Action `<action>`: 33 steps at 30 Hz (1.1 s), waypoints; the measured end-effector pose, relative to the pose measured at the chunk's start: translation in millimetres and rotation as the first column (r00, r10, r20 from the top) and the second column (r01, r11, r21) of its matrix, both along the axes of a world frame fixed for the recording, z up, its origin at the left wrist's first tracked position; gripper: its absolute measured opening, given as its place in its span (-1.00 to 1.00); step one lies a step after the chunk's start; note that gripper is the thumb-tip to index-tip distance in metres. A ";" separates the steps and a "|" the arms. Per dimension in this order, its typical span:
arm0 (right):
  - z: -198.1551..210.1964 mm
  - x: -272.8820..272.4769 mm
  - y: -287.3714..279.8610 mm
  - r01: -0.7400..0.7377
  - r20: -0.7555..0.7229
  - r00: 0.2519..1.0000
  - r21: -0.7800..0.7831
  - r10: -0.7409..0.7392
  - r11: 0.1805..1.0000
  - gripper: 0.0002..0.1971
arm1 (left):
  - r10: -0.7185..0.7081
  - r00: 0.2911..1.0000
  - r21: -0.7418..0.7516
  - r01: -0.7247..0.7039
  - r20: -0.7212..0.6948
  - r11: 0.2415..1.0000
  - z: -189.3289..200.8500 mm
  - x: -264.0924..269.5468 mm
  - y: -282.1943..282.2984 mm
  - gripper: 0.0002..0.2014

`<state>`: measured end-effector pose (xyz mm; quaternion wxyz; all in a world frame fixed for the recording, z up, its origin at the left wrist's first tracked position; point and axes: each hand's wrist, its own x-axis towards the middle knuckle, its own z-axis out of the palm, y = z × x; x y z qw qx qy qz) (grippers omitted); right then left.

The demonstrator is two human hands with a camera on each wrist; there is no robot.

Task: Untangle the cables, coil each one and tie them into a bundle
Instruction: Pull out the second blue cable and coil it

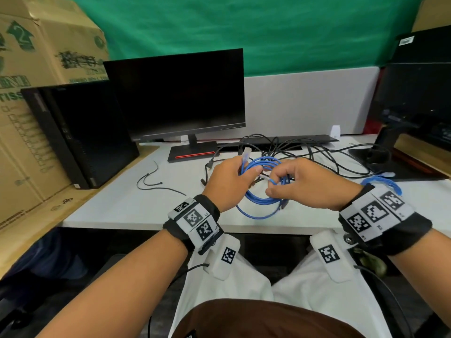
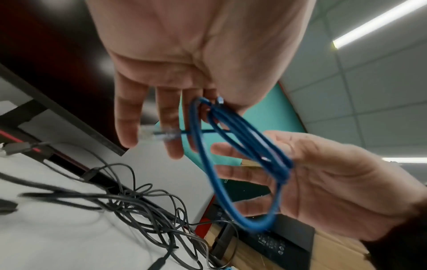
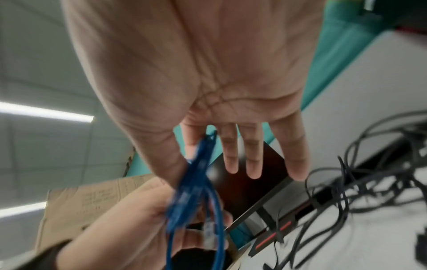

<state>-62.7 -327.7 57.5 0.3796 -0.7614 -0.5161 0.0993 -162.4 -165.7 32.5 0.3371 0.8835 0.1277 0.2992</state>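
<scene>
The left hand [image 1: 228, 181] holds one side of the coiled blue cable [image 1: 262, 198] pinched between thumb and forefinger, a clear plug sticking up above its grip. The right hand [image 1: 310, 184] pinches the coil's other side; blur hides, I think, which fingers close. The coil hangs over the white tabletop [image 1: 117, 206]. Behind lies a tangle of black cables [image 1: 292, 150], between two monitors [image 1: 180, 93].

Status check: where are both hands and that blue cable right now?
Left hand grips blue cable coil; right hand pinches its far side. Coil off desk, untied. Black cables tangled behind.
</scene>
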 end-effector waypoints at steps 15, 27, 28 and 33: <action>7.0 0.1 8.0 0.280 -0.591 0.803 0.493 0.080 0.824 -0.66 | -0.053 0.997 -0.686 0.081 0.062 0.723 -0.5 -15.1 32.1 -0.69; -9.4 14.9 12.0 0.381 -0.848 0.529 0.209 -0.027 0.901 -0.81 | -0.284 0.819 -0.757 0.571 0.498 0.318 28.3 -12.8 -11.7 -0.72; -10.8 13.5 12.6 0.334 -0.832 0.554 0.197 -0.022 0.922 -0.77 | -0.279 0.826 -0.758 0.561 0.489 0.332 30.1 -13.0 -11.7 -0.72; -9.9 16.7 8.6 0.207 -0.721 0.693 0.209 0.008 0.956 -0.76 | -0.196 0.879 -0.787 0.476 0.434 0.393 29.5 -17.7 -1.0 -0.66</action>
